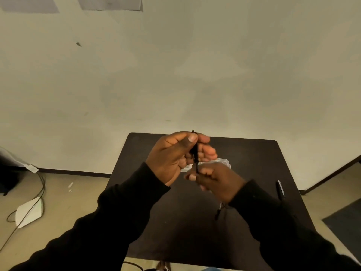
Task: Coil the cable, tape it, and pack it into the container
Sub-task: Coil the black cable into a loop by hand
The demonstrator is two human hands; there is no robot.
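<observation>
Black sleeves [121,218] nearest, 2 of them, reaching from the near edge up over a dark worktop [254,163]. Left hand [172,155] raised above the far middle of the worktop, thumb pressed against curled fingers, pinching a small bundle of black cable [196,153] held upright. Tip of the cable poking out just above the thumb. Right hand [214,178] just below and to the right of the left, fingers closed round the lower stretch of the same cable; exact grip blurred. Loose end of cable with a small plug hanging beneath the right wrist, near the sleeve cuff. Clear plastic container [223,163] lying on the worktop behind both hands, mostly hidden, only its right corner and a sliver on the left showing. Black pen [280,189] on the right side of the worktop, well apart from the hands. Pale wall beyond, 2 sheets of paper [109,2] pinned at the far top left. Floor on the left carrying a white flat object [29,212] with a dark cord [42,184] looping over it.
</observation>
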